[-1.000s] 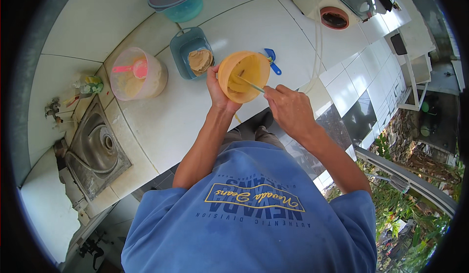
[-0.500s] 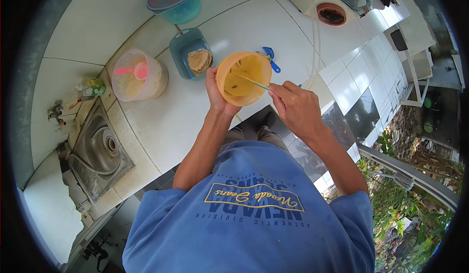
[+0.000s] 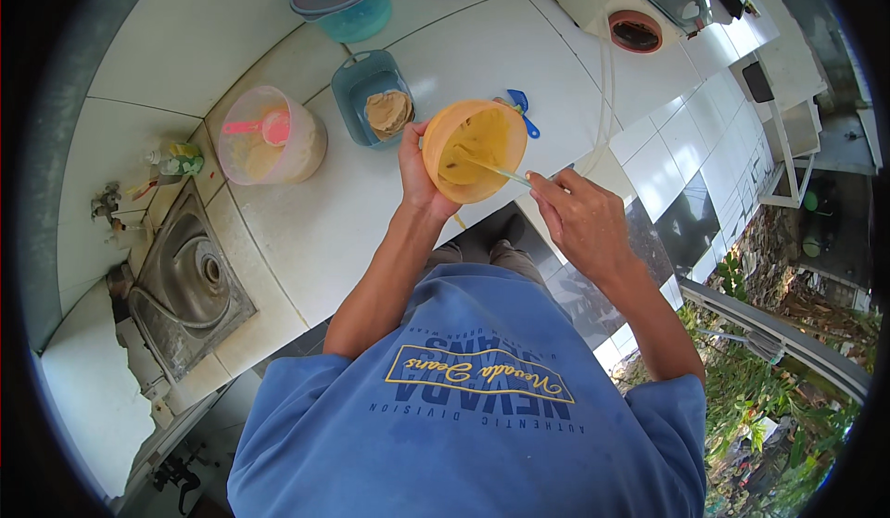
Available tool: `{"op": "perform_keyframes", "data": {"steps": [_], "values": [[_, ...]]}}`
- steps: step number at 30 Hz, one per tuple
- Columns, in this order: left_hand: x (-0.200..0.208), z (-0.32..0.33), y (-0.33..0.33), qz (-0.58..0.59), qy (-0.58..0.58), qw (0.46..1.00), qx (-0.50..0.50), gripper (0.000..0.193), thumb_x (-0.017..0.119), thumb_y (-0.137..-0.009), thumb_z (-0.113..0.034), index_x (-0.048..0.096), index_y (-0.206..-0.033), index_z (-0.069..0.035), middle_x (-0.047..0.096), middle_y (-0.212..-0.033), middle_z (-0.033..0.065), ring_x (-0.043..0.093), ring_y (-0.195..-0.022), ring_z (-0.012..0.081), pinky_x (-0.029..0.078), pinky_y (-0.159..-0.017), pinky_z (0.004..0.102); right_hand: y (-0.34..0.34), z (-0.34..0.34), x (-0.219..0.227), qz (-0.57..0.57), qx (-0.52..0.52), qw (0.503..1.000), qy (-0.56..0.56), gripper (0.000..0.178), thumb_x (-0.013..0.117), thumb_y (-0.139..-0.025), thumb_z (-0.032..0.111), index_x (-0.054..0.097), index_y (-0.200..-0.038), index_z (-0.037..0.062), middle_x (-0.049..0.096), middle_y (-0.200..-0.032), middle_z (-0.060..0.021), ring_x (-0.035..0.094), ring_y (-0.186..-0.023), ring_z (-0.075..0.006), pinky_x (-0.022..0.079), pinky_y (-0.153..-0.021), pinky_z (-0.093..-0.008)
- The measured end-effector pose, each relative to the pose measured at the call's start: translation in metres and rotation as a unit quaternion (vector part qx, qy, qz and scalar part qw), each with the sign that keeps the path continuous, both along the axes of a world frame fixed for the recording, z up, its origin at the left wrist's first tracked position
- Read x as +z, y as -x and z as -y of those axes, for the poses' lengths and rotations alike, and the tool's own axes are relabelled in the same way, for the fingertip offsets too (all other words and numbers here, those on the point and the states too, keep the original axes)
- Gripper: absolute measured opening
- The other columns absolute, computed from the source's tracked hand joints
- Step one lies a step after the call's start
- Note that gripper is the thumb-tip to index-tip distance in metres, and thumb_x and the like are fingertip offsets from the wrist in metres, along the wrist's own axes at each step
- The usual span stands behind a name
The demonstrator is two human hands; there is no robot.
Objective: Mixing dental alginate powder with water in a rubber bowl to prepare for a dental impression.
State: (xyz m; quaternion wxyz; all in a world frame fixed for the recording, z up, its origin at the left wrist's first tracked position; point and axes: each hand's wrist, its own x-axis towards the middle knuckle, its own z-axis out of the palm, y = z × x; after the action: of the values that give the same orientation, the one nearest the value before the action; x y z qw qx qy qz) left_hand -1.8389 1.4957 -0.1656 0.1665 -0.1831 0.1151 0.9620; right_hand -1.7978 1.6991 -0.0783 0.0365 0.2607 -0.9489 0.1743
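Note:
My left hand (image 3: 425, 177) is wrapped round the side of an orange-yellow plastic bowl (image 3: 454, 130), holding it tilted toward me near the counter's front edge. Yellow, wet-looking mixture with a few dark bits coats the inside. In my right hand (image 3: 586, 219) is a thin, pale green stick-like utensil (image 3: 508, 174), pinched by its outer end. Its other end dips into the bowl, and the shape of its tip cannot be made out. Just behind the bowl, a light brown lump (image 3: 389, 113) rests in a blue-grey tub (image 3: 347, 77).
A translucent tub (image 3: 313, 147) with a pink scoop (image 3: 275, 127) stands left on the white tiled counter (image 3: 297, 230). Behind is a lidded teal bucket (image 3: 360, 23). A blue tool (image 3: 528, 121) lies beyond the bowl. A steel sink (image 3: 190, 281) is at the left.
The bowl and both hands sit slightly further right in the picture, as does much of the counter. The utensil has shifted within the bowl, with my right hand a little farther from the rim.

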Motion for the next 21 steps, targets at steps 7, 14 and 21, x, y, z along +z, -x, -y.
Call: {"op": "perform_keyframes", "data": {"steps": [7,14,21], "values": [[0.011,-0.009,0.006,0.146,0.089,0.985,-0.006,0.044,0.040,-0.089,-0.040,0.058,-0.111,-0.007,0.062,-0.114,0.0117,0.061,-0.104,0.0264,0.050,-0.091,0.0433,-0.014,0.006,-0.009,0.157,0.000,0.975,0.158,0.019,0.065,-0.088,0.012,0.070,-0.106,0.0046,0.060,-0.068,-0.0054,0.060,-0.056,-0.0176,0.045,-0.049,-0.0310],[0.017,-0.011,-0.003,0.140,0.085,0.985,0.061,0.046,0.038,-0.089,-0.040,0.057,-0.116,-0.008,0.060,-0.119,0.0107,0.058,-0.110,0.0271,0.047,-0.095,0.0458,0.000,-0.021,0.000,0.524,-0.140,0.686,0.485,0.025,0.059,-0.096,0.015,0.067,-0.111,-0.0028,0.061,-0.068,-0.0027,0.040,-0.050,-0.0026,0.030,-0.044,-0.0190],[0.068,-0.031,-0.004,0.079,0.050,0.977,0.193,0.054,0.034,-0.089,-0.042,0.056,-0.126,-0.009,0.057,-0.127,0.0099,0.055,-0.116,0.0281,0.045,-0.098,0.0478,0.001,-0.032,-0.016,0.340,-0.057,0.819,0.458,0.027,0.058,-0.097,0.014,0.063,-0.116,-0.0044,0.065,-0.076,-0.0049,0.056,-0.066,-0.0077,0.044,-0.063,-0.0208]]}}
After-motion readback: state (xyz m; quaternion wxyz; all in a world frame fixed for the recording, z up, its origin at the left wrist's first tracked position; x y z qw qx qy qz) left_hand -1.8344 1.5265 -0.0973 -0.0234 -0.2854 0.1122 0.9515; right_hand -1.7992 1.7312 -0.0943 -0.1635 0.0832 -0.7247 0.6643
